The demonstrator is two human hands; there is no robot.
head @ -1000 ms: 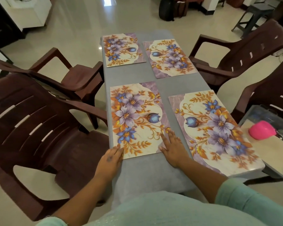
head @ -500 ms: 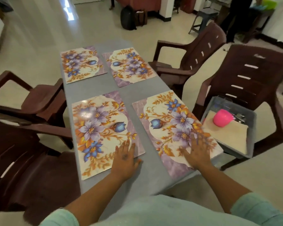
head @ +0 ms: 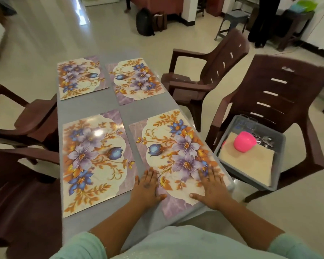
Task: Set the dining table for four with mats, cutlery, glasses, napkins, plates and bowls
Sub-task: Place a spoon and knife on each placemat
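Both hands, left (head: 147, 186) and right (head: 212, 187), lie spread flat on the mat (head: 178, 156) at the table's (head: 94, 228) near right corner, the bin (head: 251, 154) nearer the right.

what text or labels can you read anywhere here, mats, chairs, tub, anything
None can be read.
Four floral mats, such as the near right mat under both hands: only flowers and leaves, no lettering.
Top of the near right chair's back: a small raised mark, too blurred to read.
Grey tub and pink bowl: no label shows.
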